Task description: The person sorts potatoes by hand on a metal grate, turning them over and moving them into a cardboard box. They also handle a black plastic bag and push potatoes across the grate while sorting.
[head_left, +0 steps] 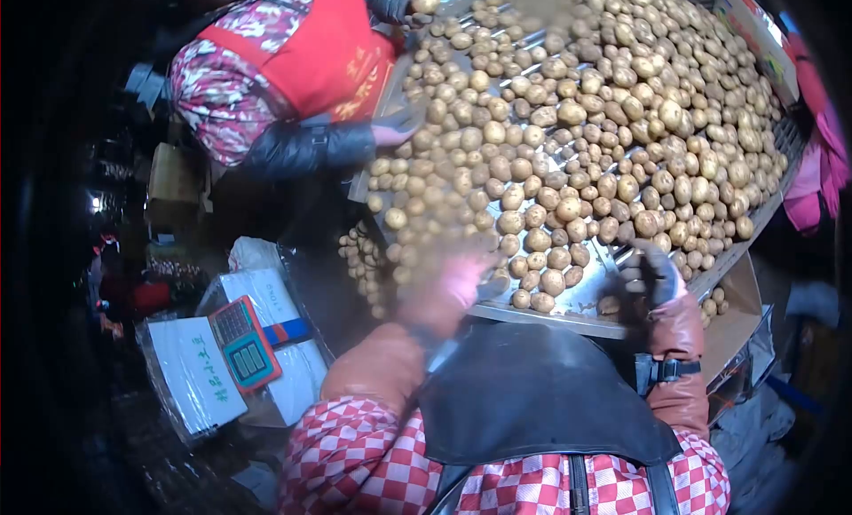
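Observation:
Brown potatoes [568,209] of mixed sizes lie heaped across a metal sorting table [581,293] in front of me. My left hand [477,265], in a glove with a pink cuff, is at the table's near edge, beside potatoes on its left side; motion smears its fingers. At the near right, my right hand [652,274] wears a dark glove and reaches down among potatoes. A potato [609,305] lies close to its left, by a bare patch of metal. Blur and shadow hide what either hand grips, if anything.
Across the left corner stands a co-worker [311,54] in a red apron, one gloved hand by a potato [425,0]. Potatoes [359,258] also lie below the table's left edge. A scale display [246,345] rests on wrapped white packs [191,369]. A cardboard box [744,306] sits beneath the right edge.

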